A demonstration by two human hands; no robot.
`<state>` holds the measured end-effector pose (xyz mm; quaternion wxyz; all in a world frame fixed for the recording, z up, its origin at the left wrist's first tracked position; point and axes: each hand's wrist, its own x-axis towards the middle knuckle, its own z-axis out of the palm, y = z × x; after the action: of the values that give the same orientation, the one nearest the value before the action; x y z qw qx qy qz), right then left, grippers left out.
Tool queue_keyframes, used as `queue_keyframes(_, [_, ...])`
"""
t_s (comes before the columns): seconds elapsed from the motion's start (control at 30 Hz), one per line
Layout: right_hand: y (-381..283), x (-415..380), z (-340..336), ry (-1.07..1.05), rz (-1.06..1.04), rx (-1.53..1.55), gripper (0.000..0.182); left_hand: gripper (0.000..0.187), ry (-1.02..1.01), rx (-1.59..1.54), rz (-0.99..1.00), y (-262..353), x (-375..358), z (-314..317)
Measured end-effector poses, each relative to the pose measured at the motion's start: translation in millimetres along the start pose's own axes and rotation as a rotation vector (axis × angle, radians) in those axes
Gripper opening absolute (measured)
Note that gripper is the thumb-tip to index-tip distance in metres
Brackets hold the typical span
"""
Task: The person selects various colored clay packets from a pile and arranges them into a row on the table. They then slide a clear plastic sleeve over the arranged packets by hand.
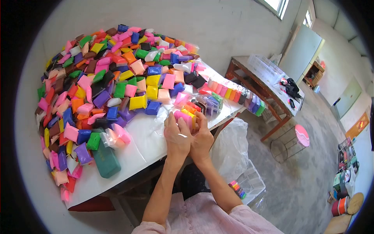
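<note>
Near the front edge of the white table, my left hand and my right hand meet around a small bunch of wrapped clay packets. A pink packet and a yellow packet show between the fingers, with orange ones behind. The fingers of both hands are curled about the bunch, and clear plastic film shines over the left one. Just beyond them lies a clear bag of coloured packets. To the left spreads a large heap of small colourful packets.
A green box lies on the table's left part. Rows of coloured packets line its right end. Below stands a white basket with a clear plastic bag. A pink-topped stool and a second table are to the right.
</note>
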<state>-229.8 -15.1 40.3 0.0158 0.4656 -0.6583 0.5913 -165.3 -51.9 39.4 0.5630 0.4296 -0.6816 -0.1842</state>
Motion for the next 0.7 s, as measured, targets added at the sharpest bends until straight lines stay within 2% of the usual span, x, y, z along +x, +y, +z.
queue_keyframes(0.1, [7,-1,9,0.145,-0.147,-0.124,0.051,0.037,0.156,0.095,0.088,5,-6,-3])
queue_keyframes(0.2, [9,-3,9,0.07,-0.196,-0.27,0.05,0.026,0.123,-0.141,-0.167,10,-9,-6])
queue_keyframes(0.3, [0,-4,5,0.139,-0.278,-0.323,0.051,0.024,-0.006,-0.097,-0.193,9,-8,-15])
queue_keyframes(0.4, [7,-3,4,0.038,-0.249,-0.32,0.052,0.02,0.046,-0.056,-0.083,1,-11,-12])
queue_keyframes(0.5, [8,4,13,0.073,-0.271,-0.282,0.044,0.02,0.098,-0.088,-0.046,2,-10,-10])
queue_keyframes(0.6, [1,5,9,0.045,-0.116,-0.085,0.034,0.022,0.117,-0.073,-0.085,1,-11,-6])
queue_keyframes(0.7, [6,-2,-1,0.024,-0.206,-0.175,0.028,0.024,0.084,-0.106,-0.13,2,-11,-7])
